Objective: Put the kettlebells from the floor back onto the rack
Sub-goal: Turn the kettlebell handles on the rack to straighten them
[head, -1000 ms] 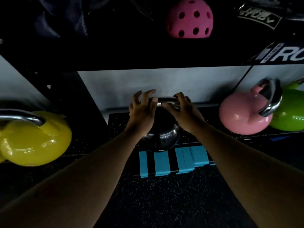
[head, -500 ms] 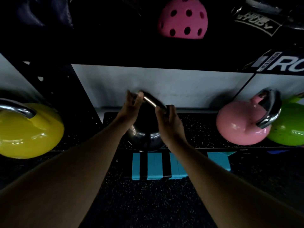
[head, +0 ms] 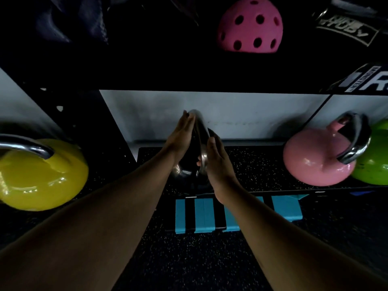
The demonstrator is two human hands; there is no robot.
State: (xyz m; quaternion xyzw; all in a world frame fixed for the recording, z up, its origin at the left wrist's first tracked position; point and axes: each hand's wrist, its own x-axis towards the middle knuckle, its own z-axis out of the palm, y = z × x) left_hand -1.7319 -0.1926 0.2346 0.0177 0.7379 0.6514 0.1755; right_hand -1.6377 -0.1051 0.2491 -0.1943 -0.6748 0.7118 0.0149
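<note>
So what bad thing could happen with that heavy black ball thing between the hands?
The dark, shiny black kettlebell sits near the front edge of the speckled rubber rack shelf. The left hand and right hand only press flat against its steel handle, fingers uncurled, so it could slip or tip forward off the shelf. A turning handle might also pinch fingers.

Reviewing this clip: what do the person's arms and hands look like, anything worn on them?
Both forearms are bare as far as the frame shows, with no sleeves visible. The left hand and right hand wear no gloves; no watch, bracelet or ring shows in the dim light.
</note>
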